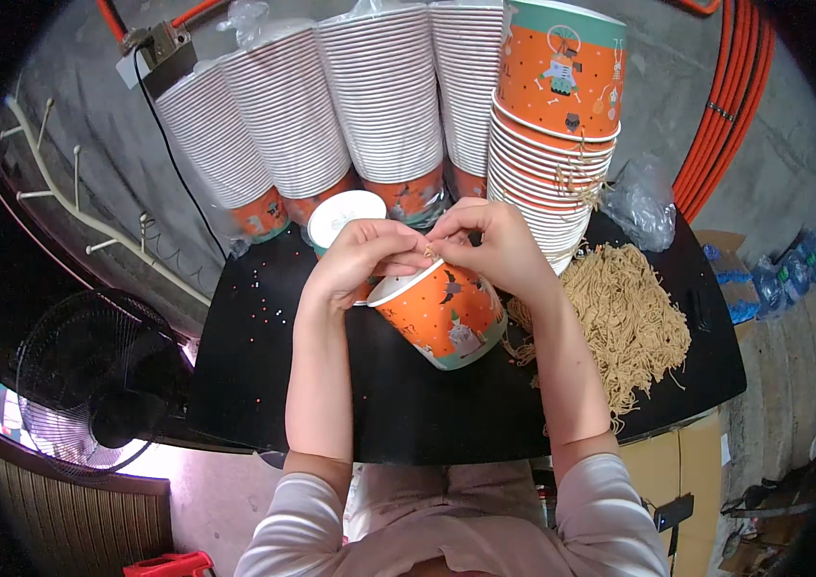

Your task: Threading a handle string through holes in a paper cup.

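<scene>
An orange paper bucket [448, 315] with a printed pattern and white rim stands tilted on the black table in front of me. My left hand [369, 255] and my right hand [488, 245] meet at its rim with fingers pinched together. A small bit of tan cord [430, 252] shows between the fingertips; most of it is hidden by them. Beside my right forearm lies a large heap of tan cords [631, 327]. Behind my left hand stands another bucket with a white top [348, 213], partly covered by the hand.
Plastic-wrapped stacks of buckets [384, 96] line the back of the table [408, 413]. A tall unwrapped stack [547, 183] has cords hanging off its right side, next to crumpled clear plastic [640, 204]. Small beads dot the left tabletop. A black fan [90, 385] stands at left.
</scene>
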Motion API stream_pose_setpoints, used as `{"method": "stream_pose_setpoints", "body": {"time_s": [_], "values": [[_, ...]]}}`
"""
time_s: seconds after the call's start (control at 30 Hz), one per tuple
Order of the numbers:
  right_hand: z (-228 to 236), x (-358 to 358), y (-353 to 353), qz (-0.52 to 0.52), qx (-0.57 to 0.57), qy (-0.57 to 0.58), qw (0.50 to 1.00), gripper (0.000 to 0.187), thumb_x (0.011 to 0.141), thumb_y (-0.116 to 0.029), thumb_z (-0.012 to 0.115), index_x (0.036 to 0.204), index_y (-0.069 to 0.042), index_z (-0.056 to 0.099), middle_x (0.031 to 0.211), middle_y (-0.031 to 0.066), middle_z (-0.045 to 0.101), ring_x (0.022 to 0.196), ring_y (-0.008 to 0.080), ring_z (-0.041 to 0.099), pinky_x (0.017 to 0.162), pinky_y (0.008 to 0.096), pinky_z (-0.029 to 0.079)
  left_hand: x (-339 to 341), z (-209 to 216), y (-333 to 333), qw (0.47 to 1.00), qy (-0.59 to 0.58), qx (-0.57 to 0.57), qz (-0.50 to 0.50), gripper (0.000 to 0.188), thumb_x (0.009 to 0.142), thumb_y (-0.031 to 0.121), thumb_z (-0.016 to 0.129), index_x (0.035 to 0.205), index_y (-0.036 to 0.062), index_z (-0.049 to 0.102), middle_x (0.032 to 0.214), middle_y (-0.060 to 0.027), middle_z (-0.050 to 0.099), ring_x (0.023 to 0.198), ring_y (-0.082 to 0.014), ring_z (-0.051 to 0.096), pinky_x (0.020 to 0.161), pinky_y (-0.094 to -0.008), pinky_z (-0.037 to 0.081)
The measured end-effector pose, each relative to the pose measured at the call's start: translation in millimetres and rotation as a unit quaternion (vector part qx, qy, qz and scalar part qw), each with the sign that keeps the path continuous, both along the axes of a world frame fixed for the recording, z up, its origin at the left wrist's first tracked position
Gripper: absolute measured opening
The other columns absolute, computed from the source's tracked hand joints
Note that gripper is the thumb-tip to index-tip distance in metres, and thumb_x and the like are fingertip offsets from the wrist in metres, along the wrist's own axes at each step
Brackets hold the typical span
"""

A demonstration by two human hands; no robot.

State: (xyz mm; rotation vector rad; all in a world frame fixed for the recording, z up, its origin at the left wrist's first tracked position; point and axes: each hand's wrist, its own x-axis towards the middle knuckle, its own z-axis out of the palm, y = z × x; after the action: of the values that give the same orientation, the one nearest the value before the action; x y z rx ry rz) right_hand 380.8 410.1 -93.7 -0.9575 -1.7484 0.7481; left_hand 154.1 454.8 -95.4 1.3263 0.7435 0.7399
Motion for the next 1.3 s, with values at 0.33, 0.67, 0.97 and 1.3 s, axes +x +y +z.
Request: {"method": "stream_pose_setpoints", "body": {"time_s": [0.33,0.67,0.97,1.3], "values": [[0.4,-1.2,-0.5,0.014,0.119,-0.059,0.991,0.011,0.082,-0.002,0.074,0.091,0.000,0.068,0.086,0.0072,0.066,0.075,0.0156,0.066,0.068,0.0291,0.053,-2.1,-10.1,8.3,0.999,-0.015,0.000,-0.036,0.018,0.093,0.005,0.074,0.109,-0.0019,0.074,0.103,-0.0113,0.077,0.095,-0.0166,0.076,0.089,-0.0282,0.063],[-1.0,-6.3,0.6,0.030,0.155,-0.073,0.985,0.014,0.082,-0.001,0.073,0.093,-0.001,0.064,0.089,0.0076,0.063,0.075,0.0176,0.065,0.069,0.0314,0.053,-5.9,-11.4,11.4,0.999,-0.019,-0.008,-0.030,0.017,0.093,0.008,0.074,0.108,-0.0016,0.074,0.101,-0.0107,0.077,0.092,-0.0155,0.076,0.086,-0.0277,0.063],[-1.2,-7.5,1.0,0.026,0.166,-0.077,0.983,0.016,0.083,-0.003,0.073,0.095,-0.001,0.063,0.088,0.0080,0.061,0.075,0.0195,0.064,0.069,0.0322,0.053,-4.7,-12.2,10.9,1.000,-0.009,0.011,-0.018,0.017,0.094,0.009,0.073,0.107,-0.0017,0.074,0.101,-0.0102,0.077,0.091,-0.0145,0.075,0.085,-0.0273,0.063],[1.8,-6.8,-1.8,0.049,0.188,-0.082,0.977,0.014,0.085,-0.005,0.072,0.098,-0.003,0.066,0.090,0.0093,0.057,0.078,0.0217,0.062,0.072,0.0339,0.052,-3.6,-15.0,12.7,1.000,-0.005,0.000,-0.018,0.018,0.097,0.013,0.071,0.106,-0.0015,0.074,0.101,-0.0101,0.077,0.093,-0.0152,0.076,0.089,-0.0283,0.062]]}}
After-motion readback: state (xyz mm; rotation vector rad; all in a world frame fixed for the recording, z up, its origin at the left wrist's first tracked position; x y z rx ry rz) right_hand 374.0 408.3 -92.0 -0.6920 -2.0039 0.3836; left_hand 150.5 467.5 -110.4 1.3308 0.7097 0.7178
